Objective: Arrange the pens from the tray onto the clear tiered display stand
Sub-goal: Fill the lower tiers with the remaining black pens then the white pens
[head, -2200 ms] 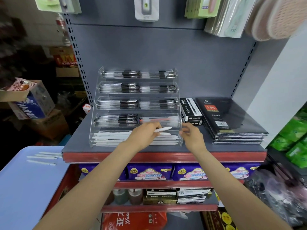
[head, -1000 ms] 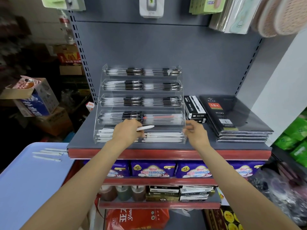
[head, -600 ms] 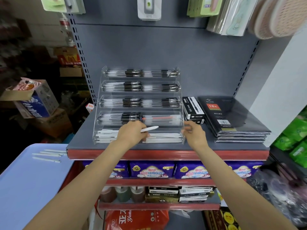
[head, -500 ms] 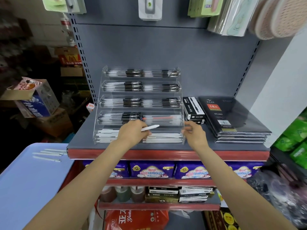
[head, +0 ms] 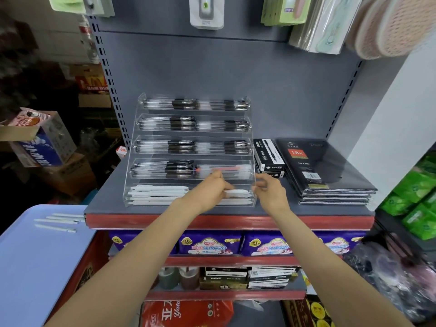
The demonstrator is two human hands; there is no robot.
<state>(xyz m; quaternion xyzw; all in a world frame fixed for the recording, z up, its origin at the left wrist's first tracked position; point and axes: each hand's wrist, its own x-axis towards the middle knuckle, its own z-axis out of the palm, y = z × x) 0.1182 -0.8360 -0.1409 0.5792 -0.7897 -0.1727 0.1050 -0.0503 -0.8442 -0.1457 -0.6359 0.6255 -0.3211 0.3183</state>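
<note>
1. While the left hand (head: 211, 190) reaches over the front lip of the clear stand (head: 190, 149), its fingers are pinched together on a white pen (head: 237, 192), which lies level and points right, over the right half of the bottom tier.
2. That bottom tier already holds a stack of white pens (head: 158, 193) on its left half and more on its right half under the held pen; the four tiers above are filled with dark-capped pens, with some red ones on the right of the second tier from the bottom.
3. At the stand's right front corner the right hand (head: 269, 193) hovers with fingers curled loosely and slightly apart, holding nothing; whether a fingertip touches the plastic wall cannot be told.
4. Judging by this, the step in hand is laying the held pen onto the right-hand stack, with the right hand ready to guide its tip or steady the stand.
5. Next, the pen should be lowered flat and parallel to those beneath it, behind the front lip, and let go only once it rests so it does not roll out of line.
6. After that, four loose pens (head: 57, 220) wait on the blue tray (head: 28, 267), well to the left of the grey shelf (head: 306, 208), so the job looks near its end but not finished.
</note>
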